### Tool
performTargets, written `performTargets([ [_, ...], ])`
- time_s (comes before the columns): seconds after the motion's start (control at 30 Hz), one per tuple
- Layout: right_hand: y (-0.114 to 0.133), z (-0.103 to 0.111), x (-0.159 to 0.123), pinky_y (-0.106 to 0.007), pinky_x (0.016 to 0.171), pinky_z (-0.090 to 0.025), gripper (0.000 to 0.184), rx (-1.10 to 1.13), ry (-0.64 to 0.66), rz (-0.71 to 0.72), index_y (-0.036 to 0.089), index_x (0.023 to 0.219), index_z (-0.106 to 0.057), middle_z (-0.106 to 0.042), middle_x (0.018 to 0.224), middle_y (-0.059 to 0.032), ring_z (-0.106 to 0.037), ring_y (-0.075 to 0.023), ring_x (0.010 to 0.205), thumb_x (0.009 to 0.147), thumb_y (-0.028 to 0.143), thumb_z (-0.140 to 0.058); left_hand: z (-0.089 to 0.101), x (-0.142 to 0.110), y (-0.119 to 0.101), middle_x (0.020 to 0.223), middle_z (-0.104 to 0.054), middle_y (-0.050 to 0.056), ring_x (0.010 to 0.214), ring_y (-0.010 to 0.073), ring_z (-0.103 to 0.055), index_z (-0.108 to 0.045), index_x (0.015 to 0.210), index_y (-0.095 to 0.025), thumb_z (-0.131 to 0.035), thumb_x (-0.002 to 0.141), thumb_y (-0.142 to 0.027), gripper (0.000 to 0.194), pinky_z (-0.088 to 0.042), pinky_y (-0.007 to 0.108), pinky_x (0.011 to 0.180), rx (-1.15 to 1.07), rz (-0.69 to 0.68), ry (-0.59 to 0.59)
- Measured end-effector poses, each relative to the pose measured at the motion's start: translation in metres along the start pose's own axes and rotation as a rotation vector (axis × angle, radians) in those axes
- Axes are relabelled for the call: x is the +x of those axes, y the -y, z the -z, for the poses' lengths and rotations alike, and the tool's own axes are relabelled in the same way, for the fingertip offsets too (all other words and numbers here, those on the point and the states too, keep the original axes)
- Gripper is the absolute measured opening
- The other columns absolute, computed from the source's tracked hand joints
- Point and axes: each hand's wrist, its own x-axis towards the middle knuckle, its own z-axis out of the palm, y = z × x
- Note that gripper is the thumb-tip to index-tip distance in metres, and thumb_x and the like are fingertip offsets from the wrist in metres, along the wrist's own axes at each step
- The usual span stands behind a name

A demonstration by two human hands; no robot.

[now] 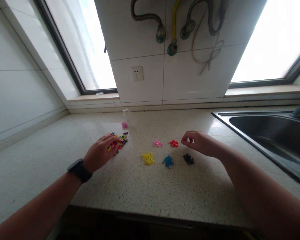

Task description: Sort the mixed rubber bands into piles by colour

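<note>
On the speckled countertop [150,186] lies a mixed heap of small coloured pieces [118,139]. My left hand [100,153], with a black watch at its wrist, rests on that heap, fingers curled over the pieces. To the right lie sorted little piles: yellow [148,157], blue [168,161], black [188,158], pink [157,143] and red [174,143]. My right hand [198,142] hovers just right of the red pile, its fingertips pinched together; whether they hold a piece is too small to see.
A clear container with a pink piece [125,123] lies behind the mixed heap. A steel sink [270,133] with a tap is at the right. A tiled wall with a socket [137,73], hoses and two windows stands behind.
</note>
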Motion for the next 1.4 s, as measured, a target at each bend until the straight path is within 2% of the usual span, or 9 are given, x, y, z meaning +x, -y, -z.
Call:
performTargets([
  [0.1,0.002,-0.001,0.000,-0.031,0.069,-0.044,0.021,-0.006,0.020,-0.007,0.020,0.087,-0.071,-0.069,0.084,-0.0062,-0.060,-0.0181,0.073,0.091,0.033,-0.056,-0.004,-0.001,0.024,0.112,-0.070,0.009,0.104,0.0256,-0.061,-0.067,0.115,-0.020,-0.054,0.094,-0.032,0.027,-0.047,0.044,0.098,0.086,0.093,-0.031],
  [0.17,0.002,-0.001,0.000,-0.031,0.068,-0.044,0.021,0.000,0.034,-0.009,0.020,0.088,-0.072,-0.069,0.084,-0.0064,-0.060,-0.0183,0.073,0.091,0.033,-0.056,-0.008,-0.004,0.034,0.114,-0.070,0.009,0.106,0.0266,-0.061,-0.068,0.117,-0.020,-0.056,0.092,-0.034,0.031,-0.046,0.045,0.100,0.131,0.145,0.000],
  [0.3,0.002,0.000,-0.001,-0.031,0.068,-0.044,0.022,0.007,0.050,-0.006,0.020,0.088,-0.071,-0.069,0.083,-0.0067,-0.060,-0.0182,0.072,0.091,0.034,-0.055,-0.014,-0.005,0.043,0.112,-0.069,0.010,0.106,0.0266,-0.062,-0.073,0.107,-0.021,-0.054,0.091,-0.037,0.029,-0.044,0.046,0.103,0.174,0.220,0.073],
  [0.6,0.006,0.001,-0.002,-0.031,0.068,-0.044,0.024,0.014,0.077,0.014,0.019,0.089,-0.072,-0.069,0.083,-0.0066,-0.060,-0.0178,0.071,0.092,0.036,-0.055,-0.016,-0.006,0.045,0.111,-0.070,0.010,0.104,0.0266,-0.063,-0.074,0.102,-0.023,-0.057,0.088,-0.039,0.027,-0.045,0.044,0.101,0.164,0.265,0.082],
  [0.93,0.006,0.000,-0.002,-0.031,0.066,-0.043,0.025,0.013,0.082,0.019,0.020,0.087,-0.072,-0.070,0.081,-0.0064,-0.060,-0.0181,0.070,0.092,0.038,-0.056,-0.018,-0.007,0.047,0.106,-0.072,0.009,0.099,0.0261,-0.065,-0.075,0.097,-0.024,-0.058,0.089,-0.038,0.024,-0.046,0.043,0.097,0.120,0.260,0.019],
  [1.17,0.006,0.000,-0.002,-0.031,0.066,-0.042,0.025,0.014,0.100,0.024,0.020,0.089,-0.072,-0.070,0.082,-0.0059,-0.059,-0.0180,0.071,0.092,0.037,-0.055,-0.018,-0.006,0.047,0.104,-0.073,0.008,0.097,0.0252,-0.065,-0.074,0.098,-0.022,-0.053,0.093,-0.038,0.027,-0.046,0.041,0.096,0.108,0.232,-0.013],
  [1.4,0.007,0.000,-0.001,-0.031,0.066,-0.043,0.027,0.017,0.101,0.028,0.019,0.090,-0.073,-0.070,0.082,-0.0066,-0.059,-0.0177,0.070,0.092,0.039,-0.055,-0.014,-0.004,0.037,0.100,-0.074,0.008,0.094,0.0252,-0.064,-0.072,0.097,-0.020,-0.047,0.097,-0.043,0.034,-0.047,0.040,0.093,0.110,0.202,-0.047],
])
